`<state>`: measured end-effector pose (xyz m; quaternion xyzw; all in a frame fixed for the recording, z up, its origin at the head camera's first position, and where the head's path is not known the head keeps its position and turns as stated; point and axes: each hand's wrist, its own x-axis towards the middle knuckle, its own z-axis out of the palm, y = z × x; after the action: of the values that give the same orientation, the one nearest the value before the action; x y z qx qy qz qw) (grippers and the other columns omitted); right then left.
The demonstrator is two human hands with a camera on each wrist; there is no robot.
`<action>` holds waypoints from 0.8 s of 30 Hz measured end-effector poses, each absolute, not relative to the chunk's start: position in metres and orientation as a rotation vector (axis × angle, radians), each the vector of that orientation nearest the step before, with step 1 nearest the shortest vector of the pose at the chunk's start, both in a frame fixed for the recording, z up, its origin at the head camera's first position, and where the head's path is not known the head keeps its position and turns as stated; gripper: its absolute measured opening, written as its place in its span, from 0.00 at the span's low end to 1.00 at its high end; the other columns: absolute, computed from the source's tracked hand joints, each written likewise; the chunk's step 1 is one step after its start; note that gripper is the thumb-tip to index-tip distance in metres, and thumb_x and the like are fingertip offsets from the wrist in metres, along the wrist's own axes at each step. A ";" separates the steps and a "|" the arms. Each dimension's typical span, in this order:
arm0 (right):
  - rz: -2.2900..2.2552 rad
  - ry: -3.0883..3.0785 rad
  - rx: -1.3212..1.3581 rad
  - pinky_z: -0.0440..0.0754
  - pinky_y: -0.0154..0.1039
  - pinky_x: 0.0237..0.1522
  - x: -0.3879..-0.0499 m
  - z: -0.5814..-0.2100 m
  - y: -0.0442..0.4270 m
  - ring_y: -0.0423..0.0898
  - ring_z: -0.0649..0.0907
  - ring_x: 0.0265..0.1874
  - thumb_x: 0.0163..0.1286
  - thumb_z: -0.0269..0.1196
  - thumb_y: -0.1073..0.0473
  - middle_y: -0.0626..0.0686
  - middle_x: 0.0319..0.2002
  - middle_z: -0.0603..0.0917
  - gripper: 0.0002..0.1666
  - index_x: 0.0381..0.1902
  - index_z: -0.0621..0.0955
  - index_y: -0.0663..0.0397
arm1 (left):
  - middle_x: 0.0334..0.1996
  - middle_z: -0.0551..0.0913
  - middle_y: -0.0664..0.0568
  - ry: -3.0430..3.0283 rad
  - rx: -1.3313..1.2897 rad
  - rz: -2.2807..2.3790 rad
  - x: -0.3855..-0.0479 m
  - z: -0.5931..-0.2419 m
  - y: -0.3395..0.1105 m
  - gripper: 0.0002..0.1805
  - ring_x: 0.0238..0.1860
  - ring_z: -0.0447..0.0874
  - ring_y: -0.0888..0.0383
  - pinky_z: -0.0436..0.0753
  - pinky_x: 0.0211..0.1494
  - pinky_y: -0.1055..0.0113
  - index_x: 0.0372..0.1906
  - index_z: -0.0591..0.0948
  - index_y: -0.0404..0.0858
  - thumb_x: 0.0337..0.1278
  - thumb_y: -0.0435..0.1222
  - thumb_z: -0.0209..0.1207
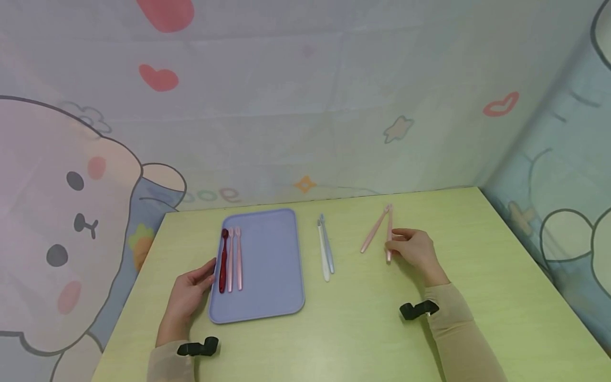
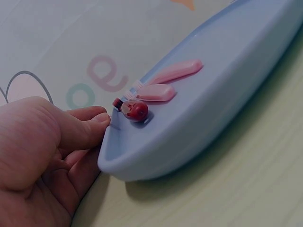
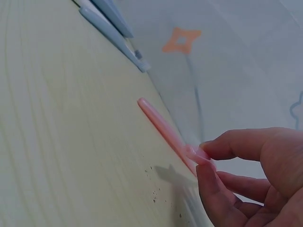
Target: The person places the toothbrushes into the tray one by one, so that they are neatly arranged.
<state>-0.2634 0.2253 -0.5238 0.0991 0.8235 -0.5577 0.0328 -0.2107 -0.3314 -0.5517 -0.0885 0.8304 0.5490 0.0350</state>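
A blue tray (image 1: 269, 265) holds a dark red toothbrush (image 1: 223, 262) and two pink toothbrushes lying side by side near its left edge. My left hand (image 1: 188, 297) is at the tray's left side, its thumb and fingers holding the rim in the left wrist view. On the right, my right hand (image 1: 416, 252) pinches a pink toothbrush (image 1: 389, 233) by its handle between thumb and fingers. Beside it a second pink toothbrush (image 1: 374, 231) lies slanted on the table, the two heads close together.
Between the tray and my right hand lie a white toothbrush (image 1: 323, 254) and a light blue toothbrush (image 1: 328, 246), touching or nearly so. The yellow-green table (image 1: 343, 329) ends at a printed cloth backdrop (image 1: 267, 132) behind, with another cloth on the right.
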 end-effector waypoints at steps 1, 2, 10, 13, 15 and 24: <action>-1.743 2.515 0.286 0.89 0.31 0.43 -0.263 -0.523 0.224 0.37 0.88 0.38 0.68 0.71 0.65 0.70 0.58 0.86 0.34 0.70 0.78 0.72 | 0.72 0.76 0.42 2.553 -0.273 1.685 -0.210 -0.552 -0.331 0.27 0.79 0.67 0.49 0.66 0.79 0.55 0.78 0.73 0.37 0.79 0.28 0.58; -1.772 2.492 0.281 0.89 0.32 0.43 -0.263 -0.523 0.223 0.38 0.88 0.38 0.68 0.71 0.66 0.71 0.59 0.85 0.34 0.70 0.77 0.72 | 0.72 0.76 0.42 2.551 -0.273 1.685 -0.210 -0.552 -0.331 0.27 0.79 0.67 0.49 0.66 0.79 0.55 0.78 0.73 0.37 0.79 0.28 0.58; -1.834 2.440 0.209 0.90 0.36 0.46 -0.264 -0.522 0.215 0.41 0.89 0.40 0.70 0.70 0.67 0.72 0.59 0.84 0.34 0.72 0.76 0.72 | 0.72 0.76 0.41 2.539 -0.289 1.697 -0.208 -0.550 -0.331 0.27 0.79 0.66 0.47 0.64 0.80 0.52 0.78 0.73 0.37 0.79 0.28 0.58; -1.827 2.441 0.191 0.90 0.36 0.46 -0.264 -0.521 0.212 0.42 0.89 0.40 0.70 0.70 0.67 0.71 0.58 0.84 0.34 0.72 0.76 0.71 | 0.72 0.76 0.40 2.525 -0.296 1.708 -0.208 -0.549 -0.330 0.28 0.79 0.66 0.47 0.65 0.80 0.52 0.78 0.73 0.36 0.78 0.28 0.59; -1.822 2.436 0.177 0.90 0.36 0.46 -0.263 -0.520 0.210 0.43 0.89 0.41 0.70 0.69 0.67 0.71 0.58 0.84 0.34 0.72 0.76 0.71 | 0.71 0.77 0.40 2.521 -0.304 1.709 -0.209 -0.548 -0.330 0.27 0.79 0.66 0.47 0.65 0.80 0.52 0.77 0.73 0.36 0.78 0.28 0.59; -1.778 2.434 0.126 0.89 0.34 0.45 -0.263 -0.522 0.200 0.44 0.89 0.42 0.70 0.71 0.63 0.69 0.57 0.86 0.34 0.71 0.77 0.69 | 0.72 0.76 0.41 2.496 -0.331 1.736 -0.211 -0.549 -0.330 0.28 0.79 0.67 0.49 0.68 0.78 0.58 0.77 0.73 0.36 0.78 0.27 0.59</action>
<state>-0.2628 0.2001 -0.5219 0.0417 0.8052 -0.5882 0.0624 -0.2109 -0.3296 -0.5490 -0.1081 0.8154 0.5671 0.0419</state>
